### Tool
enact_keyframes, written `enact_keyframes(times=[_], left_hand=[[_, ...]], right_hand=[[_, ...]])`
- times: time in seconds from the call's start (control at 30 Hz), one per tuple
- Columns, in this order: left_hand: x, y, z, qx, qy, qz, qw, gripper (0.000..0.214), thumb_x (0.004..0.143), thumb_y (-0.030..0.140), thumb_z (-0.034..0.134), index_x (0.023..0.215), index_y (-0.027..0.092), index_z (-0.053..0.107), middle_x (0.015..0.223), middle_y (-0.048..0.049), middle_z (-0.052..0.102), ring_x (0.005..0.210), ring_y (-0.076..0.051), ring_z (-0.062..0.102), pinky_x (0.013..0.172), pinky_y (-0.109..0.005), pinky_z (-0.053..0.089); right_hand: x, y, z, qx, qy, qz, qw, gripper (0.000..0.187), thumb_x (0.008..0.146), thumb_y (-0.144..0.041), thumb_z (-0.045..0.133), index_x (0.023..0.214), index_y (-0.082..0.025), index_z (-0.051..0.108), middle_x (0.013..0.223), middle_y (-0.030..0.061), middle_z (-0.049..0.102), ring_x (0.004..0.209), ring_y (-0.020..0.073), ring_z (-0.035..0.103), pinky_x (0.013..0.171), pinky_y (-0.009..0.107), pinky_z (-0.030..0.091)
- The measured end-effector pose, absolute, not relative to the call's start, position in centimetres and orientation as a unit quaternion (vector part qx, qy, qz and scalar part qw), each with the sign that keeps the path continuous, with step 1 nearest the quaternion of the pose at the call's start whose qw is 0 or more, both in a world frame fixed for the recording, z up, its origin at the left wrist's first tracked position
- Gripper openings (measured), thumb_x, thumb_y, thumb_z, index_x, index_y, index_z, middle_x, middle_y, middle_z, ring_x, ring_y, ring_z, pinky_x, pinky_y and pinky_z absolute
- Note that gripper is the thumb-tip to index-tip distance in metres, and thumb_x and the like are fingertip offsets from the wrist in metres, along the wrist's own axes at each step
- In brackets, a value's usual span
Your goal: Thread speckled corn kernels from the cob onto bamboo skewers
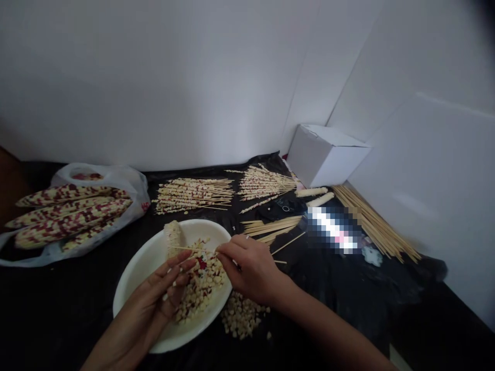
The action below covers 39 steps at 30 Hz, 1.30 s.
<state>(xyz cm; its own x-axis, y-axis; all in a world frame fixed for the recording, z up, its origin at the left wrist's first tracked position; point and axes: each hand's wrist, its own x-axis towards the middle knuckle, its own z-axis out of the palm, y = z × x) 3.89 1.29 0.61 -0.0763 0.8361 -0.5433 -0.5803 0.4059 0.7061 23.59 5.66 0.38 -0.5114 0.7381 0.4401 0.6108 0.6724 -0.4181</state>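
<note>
A thin bamboo skewer (204,250) lies nearly level above a white bowl (133,281). My left hand (160,291) is closed, its fingertips on the skewer and a few pale corn kernels showing between its fingers. At the skewer's right end my right hand (247,265) pinches with thumb and forefinger; whether a kernel sits between those fingertips is hidden. Loose corn kernels (201,288), pale with some dark red, fill part of the bowl below both hands. Against the bowl's far inner wall leans a pale, stripped corn cob (173,238).
Speckled corn cobs (73,216) lie in a plastic bag (137,188) at left. Kernel-threaded skewers form two piles (189,196) at the back. Bare skewers (371,221), two stripped cobs (320,199), a white box (328,154) and a pixelated patch are at right. Kernels (243,315) heap beside the bowl.
</note>
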Motion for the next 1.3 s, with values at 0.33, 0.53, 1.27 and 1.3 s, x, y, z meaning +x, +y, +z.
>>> enact_keyframes(times=[0.33, 0.53, 1.27, 1.3], left_hand=[[4.7, 1.8, 0.9, -0.007, 0.470, 0.555, 0.687, 0.040, 0.092, 0.006, 0.039, 0.129, 0.009, 0.050, 0.104, -0.0156, 0.070, 0.085, -0.019, 0.071, 0.069, -0.024, 0.061], [5.1, 1.5, 2.5, -0.034, 0.456, 0.555, 0.695, 0.058, 0.086, -0.005, 0.031, 0.142, 0.010, 0.037, 0.120, -0.0181, 0.065, 0.102, -0.023, 0.066, 0.078, -0.025, 0.060], [1.5, -0.2, 0.3, 0.009, 0.368, 0.639, 0.675, 0.021, 0.086, -0.001, 0.049, 0.100, 0.007, 0.063, 0.086, -0.0081, 0.066, 0.069, -0.007, 0.066, 0.060, -0.010, 0.055], [1.4, -0.3, 0.1, 0.017, 0.367, 0.643, 0.672, 0.020, 0.086, -0.001, 0.050, 0.099, 0.007, 0.063, 0.087, -0.0087, 0.066, 0.070, -0.007, 0.066, 0.060, -0.010, 0.055]], right_hand=[[23.2, 5.2, 0.5, -0.378, -0.871, 0.089, 0.303, 0.023, 0.092, -0.024, 0.042, 0.108, -0.020, 0.059, 0.081, 0.0026, 0.062, 0.075, 0.0126, 0.055, 0.067, 0.025, 0.040], [22.4, 5.9, 1.1, -0.350, -0.884, 0.057, 0.303, 0.021, 0.090, -0.022, 0.044, 0.105, -0.021, 0.059, 0.080, 0.0005, 0.062, 0.075, 0.0125, 0.055, 0.065, 0.024, 0.040], [23.2, 5.8, -2.8, -0.297, -0.859, -0.007, 0.416, 0.041, 0.087, -0.012, 0.049, 0.127, -0.020, 0.052, 0.095, 0.0071, 0.067, 0.082, 0.0133, 0.063, 0.072, 0.024, 0.049], [23.3, 5.7, -2.9, -0.286, -0.865, -0.022, 0.411, 0.043, 0.087, -0.013, 0.049, 0.129, -0.020, 0.051, 0.097, 0.0068, 0.067, 0.081, 0.0124, 0.063, 0.071, 0.023, 0.049]])
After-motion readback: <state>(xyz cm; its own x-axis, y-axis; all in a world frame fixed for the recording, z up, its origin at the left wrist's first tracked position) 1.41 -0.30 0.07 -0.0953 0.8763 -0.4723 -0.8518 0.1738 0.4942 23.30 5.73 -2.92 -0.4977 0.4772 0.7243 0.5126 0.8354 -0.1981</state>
